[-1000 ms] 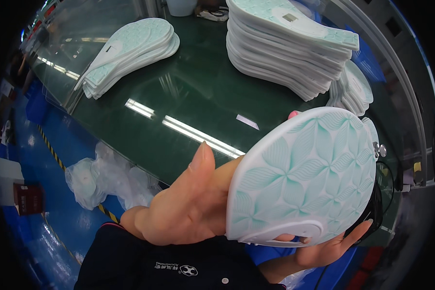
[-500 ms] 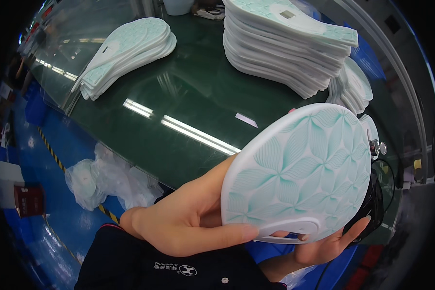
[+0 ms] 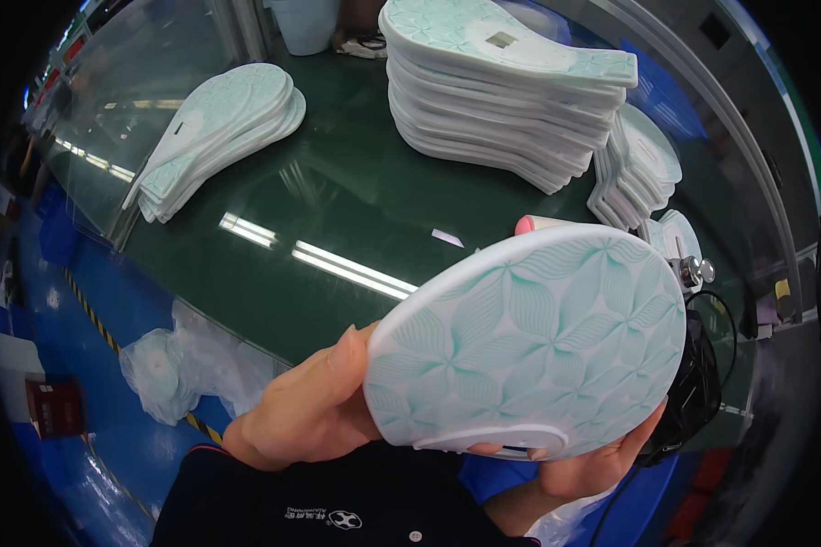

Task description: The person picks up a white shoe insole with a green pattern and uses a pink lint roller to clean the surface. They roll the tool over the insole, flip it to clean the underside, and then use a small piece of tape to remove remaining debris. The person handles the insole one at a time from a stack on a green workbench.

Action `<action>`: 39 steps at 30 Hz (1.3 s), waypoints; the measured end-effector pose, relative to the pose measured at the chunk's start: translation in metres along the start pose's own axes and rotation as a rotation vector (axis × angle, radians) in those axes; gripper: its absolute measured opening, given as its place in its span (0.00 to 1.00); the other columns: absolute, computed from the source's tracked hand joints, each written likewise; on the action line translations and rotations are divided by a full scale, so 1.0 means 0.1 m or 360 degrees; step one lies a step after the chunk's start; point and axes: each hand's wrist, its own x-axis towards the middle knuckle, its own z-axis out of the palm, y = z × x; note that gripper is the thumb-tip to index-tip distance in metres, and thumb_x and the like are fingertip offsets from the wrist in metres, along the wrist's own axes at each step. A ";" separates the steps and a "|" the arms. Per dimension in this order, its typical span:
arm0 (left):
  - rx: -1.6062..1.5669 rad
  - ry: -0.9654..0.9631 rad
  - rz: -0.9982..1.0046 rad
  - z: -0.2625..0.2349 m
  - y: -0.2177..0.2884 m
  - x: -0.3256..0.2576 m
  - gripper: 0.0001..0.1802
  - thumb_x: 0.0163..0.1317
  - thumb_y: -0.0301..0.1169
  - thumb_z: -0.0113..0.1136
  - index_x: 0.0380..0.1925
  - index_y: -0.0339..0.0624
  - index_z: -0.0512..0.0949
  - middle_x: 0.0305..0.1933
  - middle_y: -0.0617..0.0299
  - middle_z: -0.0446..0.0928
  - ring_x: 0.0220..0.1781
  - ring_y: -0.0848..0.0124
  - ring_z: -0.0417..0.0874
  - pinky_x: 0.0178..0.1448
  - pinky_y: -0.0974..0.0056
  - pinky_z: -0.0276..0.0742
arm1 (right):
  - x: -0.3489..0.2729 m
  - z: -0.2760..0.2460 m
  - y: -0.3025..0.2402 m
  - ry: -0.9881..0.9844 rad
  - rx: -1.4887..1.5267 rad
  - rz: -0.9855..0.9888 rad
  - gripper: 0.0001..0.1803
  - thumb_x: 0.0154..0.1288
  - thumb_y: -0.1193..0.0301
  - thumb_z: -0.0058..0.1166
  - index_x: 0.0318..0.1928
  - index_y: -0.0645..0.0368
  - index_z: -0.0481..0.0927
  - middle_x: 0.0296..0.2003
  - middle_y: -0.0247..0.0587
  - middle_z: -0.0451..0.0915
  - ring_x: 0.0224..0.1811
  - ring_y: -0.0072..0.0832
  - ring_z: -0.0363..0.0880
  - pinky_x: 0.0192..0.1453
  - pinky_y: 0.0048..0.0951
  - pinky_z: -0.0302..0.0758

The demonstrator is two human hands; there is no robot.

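Holding a white shoe sole (image 3: 529,342) up close beneath the head camera, the person has its tread side turned toward the view, a pale turquoise petal pattern covering the whole face. The left hand (image 3: 306,410) grips the sole's left edge, thumb pressed on the rim and the fingers curled out of sight behind it. The right hand (image 3: 593,460) cups the lower right edge from underneath, fingertips showing along the bottom rim, closed on the sole rather than spread. The sole hangs in the air over the near edge of the dark green bench (image 3: 337,191), touching nothing but the two hands.

On the bench, well apart from the hands, lie a tall stack of like soles (image 3: 502,100) at the far right, a lower stack (image 3: 219,137) at the far left, and a small leaning pile (image 3: 639,173) near the right rim. A pink-tipped cylinder (image 3: 538,223) peeps out just behind the held sole. Crumpled clear plastic bags (image 3: 178,369) lie on the blue floor below the bench edge.

The step in hand looks like a check of the tread face, judging by how squarely it is held up to the eyes. Any next move, whether turning it over or laying it on a stack, would call for a firm two-handed grip on the rim, since the sole is broad and likely to flex.
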 end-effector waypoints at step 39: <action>-0.0202 0.0206 -0.0015 -0.05 -0.09 -0.18 0.34 0.61 0.48 0.31 0.57 0.31 0.47 0.58 0.49 0.56 0.59 0.60 0.60 0.59 0.57 0.55 | -0.06 0.03 0.10 0.0278 0.0468 -0.0120 0.31 0.62 0.48 0.16 0.61 0.51 0.46 0.62 0.41 0.45 0.62 0.45 0.48 0.58 0.57 0.48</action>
